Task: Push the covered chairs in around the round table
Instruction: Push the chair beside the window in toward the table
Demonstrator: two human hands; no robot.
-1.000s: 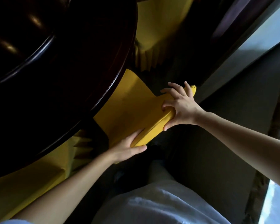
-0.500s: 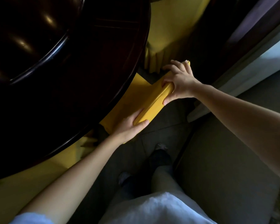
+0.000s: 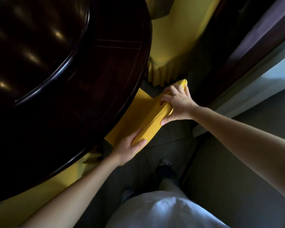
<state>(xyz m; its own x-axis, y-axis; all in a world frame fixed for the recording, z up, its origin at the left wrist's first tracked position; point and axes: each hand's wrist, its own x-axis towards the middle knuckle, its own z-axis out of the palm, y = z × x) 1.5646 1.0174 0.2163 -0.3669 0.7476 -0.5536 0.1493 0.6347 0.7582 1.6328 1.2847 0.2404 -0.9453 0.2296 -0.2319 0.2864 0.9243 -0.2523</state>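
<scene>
A chair in a yellow cover (image 3: 148, 119) stands at the edge of the dark round table (image 3: 115, 83), with most of its seat under the tabletop. My left hand (image 3: 130, 148) grips the near end of the chair's back. My right hand (image 3: 176, 102) grips the far end, fingers curled over the top. A second yellow-covered chair (image 3: 171, 51) sits just beyond, also partly under the table. A third yellow-covered chair (image 3: 44, 198) shows at the lower left, below the table's rim.
A dark raised ring (image 3: 59, 66) lies on the tabletop. To the right run a dark wall or curtain (image 3: 237, 51) and a pale ledge (image 3: 260, 83). My feet (image 3: 164, 167) stand on a narrow grey floor strip between chair and wall.
The chair has slid farther under the table, so less of its yellow seat shows. Both hands kept their grip on the back and moved forward with it.
</scene>
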